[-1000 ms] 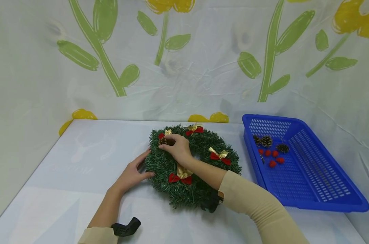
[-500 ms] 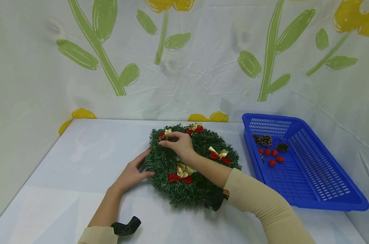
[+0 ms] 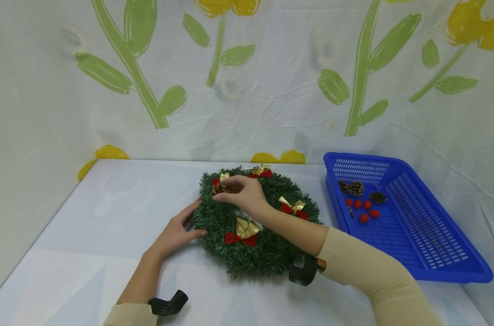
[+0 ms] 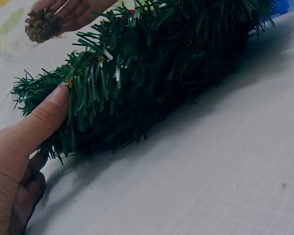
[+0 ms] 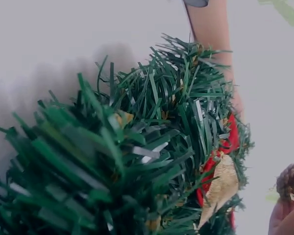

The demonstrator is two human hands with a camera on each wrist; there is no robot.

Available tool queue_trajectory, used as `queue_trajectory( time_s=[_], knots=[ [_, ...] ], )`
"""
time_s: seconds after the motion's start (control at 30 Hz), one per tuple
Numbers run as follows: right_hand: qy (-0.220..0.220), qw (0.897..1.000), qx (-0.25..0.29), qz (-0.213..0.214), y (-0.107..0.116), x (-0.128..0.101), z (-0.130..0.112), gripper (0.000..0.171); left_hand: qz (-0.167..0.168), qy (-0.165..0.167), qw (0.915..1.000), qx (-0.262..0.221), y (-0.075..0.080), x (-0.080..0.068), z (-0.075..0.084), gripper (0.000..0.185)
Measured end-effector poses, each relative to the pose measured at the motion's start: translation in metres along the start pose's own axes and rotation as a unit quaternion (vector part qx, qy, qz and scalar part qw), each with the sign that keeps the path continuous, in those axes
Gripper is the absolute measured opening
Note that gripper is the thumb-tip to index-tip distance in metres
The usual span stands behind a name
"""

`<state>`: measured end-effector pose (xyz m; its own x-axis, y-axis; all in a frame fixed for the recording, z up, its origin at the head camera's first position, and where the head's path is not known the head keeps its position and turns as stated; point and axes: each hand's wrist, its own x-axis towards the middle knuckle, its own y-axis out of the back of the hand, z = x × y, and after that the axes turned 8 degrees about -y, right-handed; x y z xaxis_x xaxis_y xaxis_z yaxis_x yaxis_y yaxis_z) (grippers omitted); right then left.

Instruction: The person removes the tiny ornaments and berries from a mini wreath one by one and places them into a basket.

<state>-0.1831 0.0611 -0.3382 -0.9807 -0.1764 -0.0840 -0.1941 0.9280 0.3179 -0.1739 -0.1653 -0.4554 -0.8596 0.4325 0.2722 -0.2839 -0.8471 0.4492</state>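
Observation:
A green tinsel wreath (image 3: 220, 222) lies on the white table, with several red and gold bows on it, such as the front bow (image 3: 244, 232). My left hand (image 3: 179, 233) holds the wreath's left edge; in the left wrist view its thumb (image 4: 46, 115) presses the green strands, with the other fingers partly hidden. Between thumb and fingertips, my right hand (image 3: 247, 195) pinches a brown pine cone (image 3: 219, 189) over the wreath's back left, near a bow. The left wrist view shows this pine cone (image 4: 40, 25) raised off the strands.
To the right stands a blue perforated basket (image 3: 426, 226). Inside are several pine cones (image 3: 356, 188) and several small red balls (image 3: 364, 218). A white cloth wall (image 3: 271, 104) with printed flowers rises behind the table.
My right forearm has swung to the right, and the hand has shifted slightly right. The pine cone has tilted while staying over nearly the same spot. My left hand keeps its place.

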Motion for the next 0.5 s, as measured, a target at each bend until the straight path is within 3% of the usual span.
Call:
queue_trajectory(
  time_s=[0.5],
  knots=[
    [0.028, 0.999, -0.019, -0.025, 0.022, -0.022, -0.009, 0.037, 0.001, -0.005, 1.0000, -0.001, 0.000, 0.000, 0.000, 0.087]
  ],
)
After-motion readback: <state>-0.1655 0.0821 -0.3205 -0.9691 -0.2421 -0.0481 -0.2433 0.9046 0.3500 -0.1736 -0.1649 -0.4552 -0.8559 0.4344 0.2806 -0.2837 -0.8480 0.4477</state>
